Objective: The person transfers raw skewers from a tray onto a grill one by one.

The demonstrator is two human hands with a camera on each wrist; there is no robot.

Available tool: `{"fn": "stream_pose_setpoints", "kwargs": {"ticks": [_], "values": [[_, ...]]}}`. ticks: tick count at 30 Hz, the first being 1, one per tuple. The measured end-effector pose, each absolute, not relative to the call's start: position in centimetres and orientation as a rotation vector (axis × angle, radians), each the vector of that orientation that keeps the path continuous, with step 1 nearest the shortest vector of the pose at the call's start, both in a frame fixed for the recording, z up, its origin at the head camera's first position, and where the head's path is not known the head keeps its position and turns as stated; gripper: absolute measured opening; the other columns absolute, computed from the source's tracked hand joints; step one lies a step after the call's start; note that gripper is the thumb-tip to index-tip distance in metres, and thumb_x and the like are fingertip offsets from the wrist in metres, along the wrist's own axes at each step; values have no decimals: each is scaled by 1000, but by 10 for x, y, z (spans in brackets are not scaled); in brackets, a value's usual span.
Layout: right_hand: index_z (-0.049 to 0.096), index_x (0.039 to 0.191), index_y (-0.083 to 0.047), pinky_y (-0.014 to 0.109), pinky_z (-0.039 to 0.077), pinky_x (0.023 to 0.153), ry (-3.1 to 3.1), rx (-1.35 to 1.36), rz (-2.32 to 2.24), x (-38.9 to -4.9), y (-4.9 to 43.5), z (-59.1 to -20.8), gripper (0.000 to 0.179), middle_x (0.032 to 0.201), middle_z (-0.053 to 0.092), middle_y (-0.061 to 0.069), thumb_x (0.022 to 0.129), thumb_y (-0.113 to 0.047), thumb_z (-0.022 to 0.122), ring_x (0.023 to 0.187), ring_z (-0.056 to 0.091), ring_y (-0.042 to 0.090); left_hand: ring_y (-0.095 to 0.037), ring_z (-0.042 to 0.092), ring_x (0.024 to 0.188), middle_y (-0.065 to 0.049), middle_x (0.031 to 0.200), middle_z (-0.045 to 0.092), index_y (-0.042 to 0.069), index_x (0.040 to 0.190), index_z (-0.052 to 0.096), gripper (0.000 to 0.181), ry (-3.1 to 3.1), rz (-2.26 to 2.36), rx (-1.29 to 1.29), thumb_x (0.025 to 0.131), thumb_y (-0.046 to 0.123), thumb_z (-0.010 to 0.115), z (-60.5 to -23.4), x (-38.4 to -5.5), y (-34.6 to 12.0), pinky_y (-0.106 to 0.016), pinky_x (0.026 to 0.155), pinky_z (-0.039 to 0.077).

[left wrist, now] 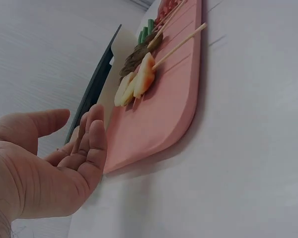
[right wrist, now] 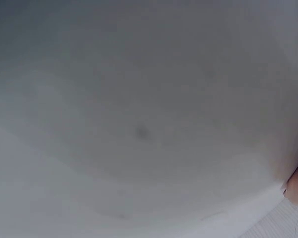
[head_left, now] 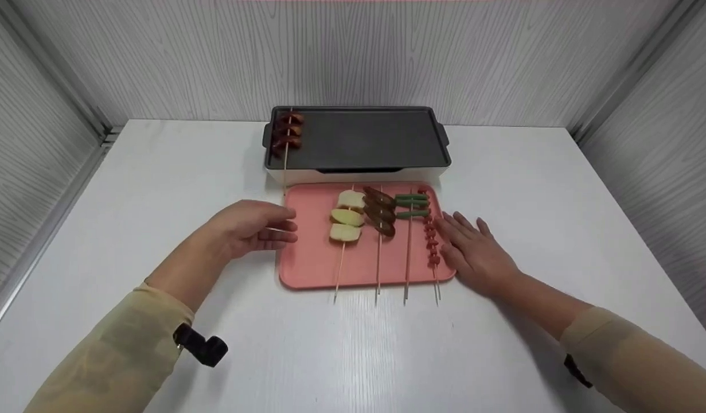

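My left hand [head_left: 255,228] is beside the left edge of a pink tray [head_left: 309,267]. Its thumb stands apart from the loosely bent fingers, and the left wrist view shows nothing in the palm. Straight-fingered, my right hand [head_left: 478,252] lies at the tray's right edge, its fingertips close to a skewer of small red pieces [head_left: 432,238]. Further left on the tray are a skewer of green pieces [head_left: 411,202], one of dark brown pieces [head_left: 379,215] and one of pale yellowish slices [head_left: 346,217]. The right wrist view is mostly blurred white surface.
Behind the tray stands a dark flat griddle [head_left: 364,140] on a white base. A skewer of reddish-brown pieces [head_left: 289,132] lies at its left end, the stick reaching over the front edge. Grey wood-grain panels [head_left: 353,57] border the white table [head_left: 261,344].
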State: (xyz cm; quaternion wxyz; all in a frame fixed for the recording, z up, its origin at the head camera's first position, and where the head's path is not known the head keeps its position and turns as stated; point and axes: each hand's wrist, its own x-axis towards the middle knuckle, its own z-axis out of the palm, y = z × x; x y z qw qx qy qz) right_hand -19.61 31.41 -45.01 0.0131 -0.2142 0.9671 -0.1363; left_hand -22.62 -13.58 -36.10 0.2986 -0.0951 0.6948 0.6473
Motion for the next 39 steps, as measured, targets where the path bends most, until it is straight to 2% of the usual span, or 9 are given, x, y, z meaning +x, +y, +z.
{"fn": "stream_pose_setpoints", "kwargs": {"ticks": [6,12,23,39], "values": [[29,169,-18,60,5,129,3015,-662,-426,-197,314,-451,63,173,29,2,114,-47,36,162,17,29,-20,77,96,-13,109,73,-7,142,57,46,1802,1674,-210,106,20,65,-365,-207,-120,-33,88,61],[28,170,-19,62,6,129,3018,-652,-433,-196,315,-450,63,174,28,2,114,-48,35,163,16,29,-24,78,97,-18,112,74,-8,138,60,41,1740,1672,-208,106,15,66,-372,-195,-104,-39,92,62],[29,169,-17,61,5,129,3017,-673,-434,-197,314,-452,63,173,29,4,114,-45,36,162,17,30,-28,77,102,-19,109,74,-8,134,64,35,1711,1681,-199,104,12,66,-386,-193,-90,-38,91,62],[29,169,-18,61,6,129,3016,-665,-450,-196,314,-451,62,174,29,3,114,-46,36,162,17,29,-24,77,97,-17,108,75,-6,123,71,29,1711,1614,-190,102,15,70,-394,-198,-72,-35,88,62]]}}
